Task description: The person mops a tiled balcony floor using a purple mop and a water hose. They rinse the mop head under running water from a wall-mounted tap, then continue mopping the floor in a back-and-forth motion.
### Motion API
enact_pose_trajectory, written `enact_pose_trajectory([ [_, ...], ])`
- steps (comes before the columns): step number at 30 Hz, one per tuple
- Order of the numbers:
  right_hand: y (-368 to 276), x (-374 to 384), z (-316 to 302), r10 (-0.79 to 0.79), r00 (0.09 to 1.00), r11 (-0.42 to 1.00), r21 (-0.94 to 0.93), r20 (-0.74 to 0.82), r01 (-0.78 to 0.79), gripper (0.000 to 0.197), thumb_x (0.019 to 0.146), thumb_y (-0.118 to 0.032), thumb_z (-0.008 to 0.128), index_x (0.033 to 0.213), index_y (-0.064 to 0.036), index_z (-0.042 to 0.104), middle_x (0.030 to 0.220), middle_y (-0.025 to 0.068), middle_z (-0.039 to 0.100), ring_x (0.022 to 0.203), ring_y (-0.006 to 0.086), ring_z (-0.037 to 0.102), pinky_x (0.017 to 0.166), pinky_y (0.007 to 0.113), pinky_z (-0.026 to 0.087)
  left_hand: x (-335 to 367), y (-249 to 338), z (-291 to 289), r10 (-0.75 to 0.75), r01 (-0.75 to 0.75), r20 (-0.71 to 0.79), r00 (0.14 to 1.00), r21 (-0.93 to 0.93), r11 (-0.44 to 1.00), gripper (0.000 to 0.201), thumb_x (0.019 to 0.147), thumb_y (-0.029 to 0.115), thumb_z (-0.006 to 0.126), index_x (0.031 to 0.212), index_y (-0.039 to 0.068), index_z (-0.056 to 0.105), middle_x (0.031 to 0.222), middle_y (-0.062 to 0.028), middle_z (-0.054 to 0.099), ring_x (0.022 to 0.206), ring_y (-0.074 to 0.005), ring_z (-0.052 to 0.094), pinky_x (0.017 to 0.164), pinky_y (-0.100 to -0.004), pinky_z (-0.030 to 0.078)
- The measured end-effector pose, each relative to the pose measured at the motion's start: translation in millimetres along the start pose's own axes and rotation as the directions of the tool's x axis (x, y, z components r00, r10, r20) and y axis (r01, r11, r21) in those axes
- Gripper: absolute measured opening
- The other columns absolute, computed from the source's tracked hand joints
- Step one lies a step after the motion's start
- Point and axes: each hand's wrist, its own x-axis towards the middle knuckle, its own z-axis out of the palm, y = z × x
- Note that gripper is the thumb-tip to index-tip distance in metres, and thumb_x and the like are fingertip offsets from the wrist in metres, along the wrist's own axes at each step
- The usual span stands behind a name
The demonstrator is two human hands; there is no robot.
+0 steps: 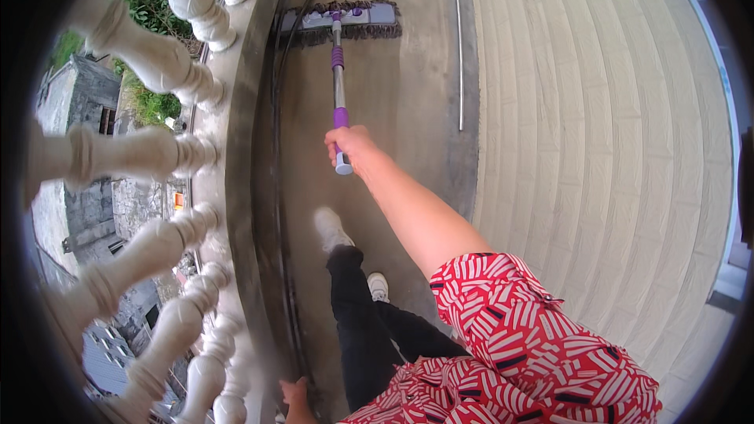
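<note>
My right hand (351,146) is wrapped round the purple grip near the end of a flat mop's handle (338,86), with the arm stretched forward. Ahead, the mop head (369,16) lies flat and crosswise on the floor, a grey plate with purple parts and a dark shaggy fringe. Its left end reaches a black hose (276,110). Low in the picture, beside the balustrade's base, my left hand (295,392) hangs with nothing visible in it. Its fingers look apart, though part of the hand is hard to make out.
A white balustrade (157,153) runs along my left, with buildings and greenery below. On the right rises a pale tiled wall (565,126). A thin metal rod (458,47) lies along the floor's right edge. My shoes (331,228) stand on the grey, wet-looking floor (400,102).
</note>
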Motion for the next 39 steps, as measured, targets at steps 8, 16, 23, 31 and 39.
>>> enact_pose_trajectory([
  [8,-121,109,38,0.049,0.993,0.994,-0.092,-0.103,-0.058,0.014,0.063,0.003,0.056,0.052,0.0003,0.047,0.046,0.0091,0.048,0.036,0.0184,0.048,0.033,0.032,0.038,-63,341,-152,0.730,-0.771,-0.291,0.619,-0.401,0.494,0.061,0.066,0.012,0.066,0.120,0.006,0.040,0.107,-0.0153,0.052,0.100,-0.0267,0.052,0.086,-0.0349,0.040],
  [16,-207,168,45,0.066,0.989,0.978,-0.187,-0.130,-0.089,0.012,0.063,-0.001,0.058,0.054,-0.0012,0.051,0.046,0.0084,0.050,0.035,0.0188,0.049,0.032,0.033,0.037,-171,623,-295,0.859,-0.622,-0.083,0.505,-0.725,0.296,0.041,0.084,0.028,0.052,0.118,0.007,0.043,0.100,-0.0107,0.055,0.095,-0.0191,0.053,0.081,-0.0317,0.042],
  [23,-275,137,19,0.177,0.977,0.981,0.062,0.119,-0.185,0.016,0.072,-0.003,0.056,0.082,-0.0026,0.044,0.056,0.0067,0.050,0.041,0.0155,0.049,0.037,0.028,0.038,-259,846,-369,0.859,-0.058,0.299,0.415,-0.934,0.353,0.032,0.086,0.035,0.050,0.106,0.011,0.042,0.086,-0.0116,0.055,0.063,-0.0192,0.057,0.050,-0.0307,0.049],
  [31,-361,156,-33,0.156,0.983,0.984,0.072,0.092,-0.163,0.024,0.072,-0.003,0.058,0.093,0.0005,0.047,0.056,0.0048,0.049,0.040,0.0135,0.048,0.035,0.027,0.038,-333,941,-368,0.821,-0.420,0.173,0.544,-0.791,0.444,0.028,0.075,0.001,0.048,0.093,0.010,0.029,0.055,-0.0059,0.042,0.035,-0.0162,0.042,0.028,-0.0315,0.037],
  [39,-553,334,38,0.042,0.998,0.997,0.069,0.050,-0.046,0.019,0.069,-0.002,0.057,0.085,-0.0002,0.046,0.054,0.0052,0.048,0.038,0.0142,0.048,0.034,0.027,0.038,-341,1170,-522,0.865,-0.554,0.077,0.496,-0.738,0.384,0.029,0.070,-0.001,0.048,0.091,0.008,0.031,0.053,-0.0063,0.042,0.036,-0.0154,0.042,0.029,-0.0303,0.036],
])
